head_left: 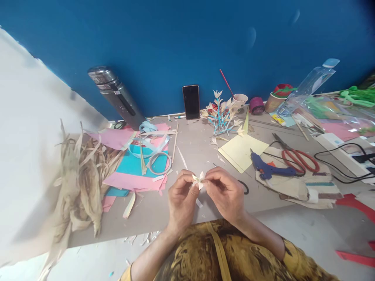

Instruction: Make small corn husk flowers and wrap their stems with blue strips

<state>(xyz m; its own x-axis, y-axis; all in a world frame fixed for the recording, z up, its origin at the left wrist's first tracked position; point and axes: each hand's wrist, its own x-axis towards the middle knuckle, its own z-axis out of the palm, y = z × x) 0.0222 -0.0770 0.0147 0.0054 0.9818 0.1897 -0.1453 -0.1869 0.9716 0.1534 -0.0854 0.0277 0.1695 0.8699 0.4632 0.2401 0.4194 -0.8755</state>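
Observation:
A small cream flower (199,180) with pointed petals is pinched between my two hands, just above the near edge of the table. My left hand (183,197) grips its left side between thumb and fingers. From the other side, the fingertips of my right hand (225,191) press on a petal. Farther back stands a bunch of similar cream flowers (222,113) on light blue stems. Pale yellow paper sheets (242,152) lie in front of that bunch. A blue glue gun (271,168) rests to the right of my right hand.
Dried husks (84,183) and pink and blue paper (137,164) cover the left side. A dark flask (117,97) and a phone (191,102) stand by the wall. Orange-handled scissors (301,160), a plastic bottle (310,84) and a white power strip (342,152) with black cables occupy the right.

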